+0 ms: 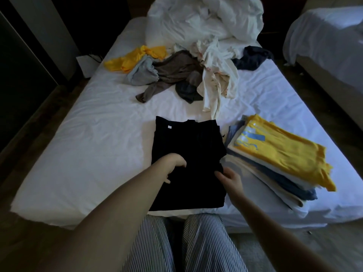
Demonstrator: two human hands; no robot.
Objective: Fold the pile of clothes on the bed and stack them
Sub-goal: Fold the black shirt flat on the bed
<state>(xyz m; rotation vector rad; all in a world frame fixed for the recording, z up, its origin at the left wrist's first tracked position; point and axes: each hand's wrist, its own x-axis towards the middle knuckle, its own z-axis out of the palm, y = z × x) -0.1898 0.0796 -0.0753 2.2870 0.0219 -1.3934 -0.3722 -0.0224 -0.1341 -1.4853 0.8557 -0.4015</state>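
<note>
- The black shirt (188, 146) lies flat on the bed (88, 150), already narrowed into a long panel. The left hand (173, 166) rests on its middle and the right hand (229, 178) is at its right edge.
- The left hand's fingers curl down onto the cloth with the thumb apart. Black on black, I cannot tell whether it pinches a fold or only presses.
- The right hand's fingers are bent round the shirt's side edge and seem to pinch it. If that hand pulls alone, the tucked-in side could drag open and the panel skew.
- If only the top layer is caught, the under layers may lag as the shirt is doubled, leaving a lumpy, uneven fold.
- The folded stack (271, 167) sits just to the right of the right hand. It leans and fans out toward the bed's edge, with a yellow shirt (282, 152) on top.
- A careless drop of the black shirt there, or a knock from the right forearm, could slide the upper pieces off.
- The unfolded pile (186, 75) lies well beyond both hands. A pale garment trails from it almost to the shirt's collar and could get caught in the fold.
- The soft mattress gives little backing, so creases pressed by hand may not hold.
</note>
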